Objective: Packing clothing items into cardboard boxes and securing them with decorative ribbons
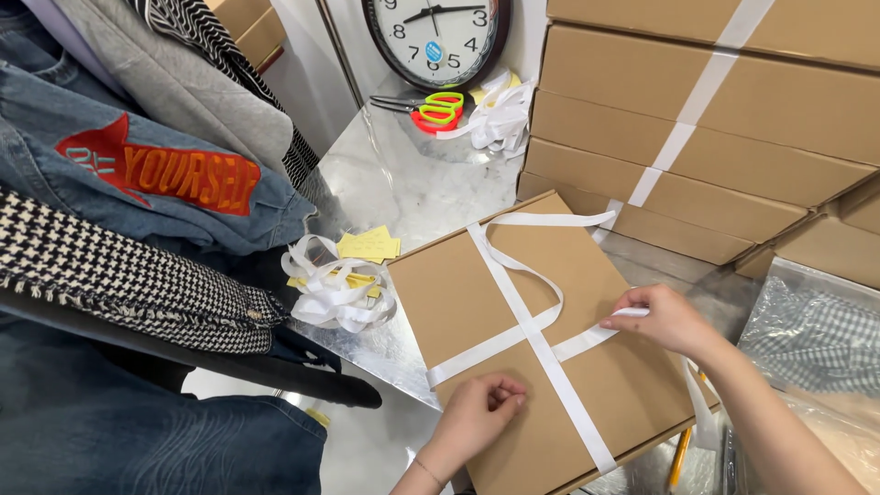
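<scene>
Item: flat brown cardboard box (550, 348), lying on the marbled desk (412, 183) just below the picture's centre, crossed by white ribbon (536, 330) lengthwise and across, with a loose loop trailing toward 12 o'clock.

Left hand (477, 412): at 6 o'clock of the box, fingers curled shut, knuckles resting on the cardboard near the lower ribbon; whether it pinches ribbon cannot be told.

Right hand (665, 321): at 3 o'clock of the ribbon crossing, fingertips closed on a ribbon end.

Surroundings: stack of like boxes (697, 137) bound with white ribbon, at 1 o'clock. Heap of ribbon scraps (335, 289) and yellow paper slips (368, 246) at 9 o'clock of the box. Scissors (431, 108) with green and red handles at 12 o'clock, beside a round wall clock (440, 37). Hanging garments at 9 to 11 o'clock: denim jacket (137, 174), houndstooth coat (119, 275). Bagged checked fabric (816, 339) at 3 o'clock.
</scene>
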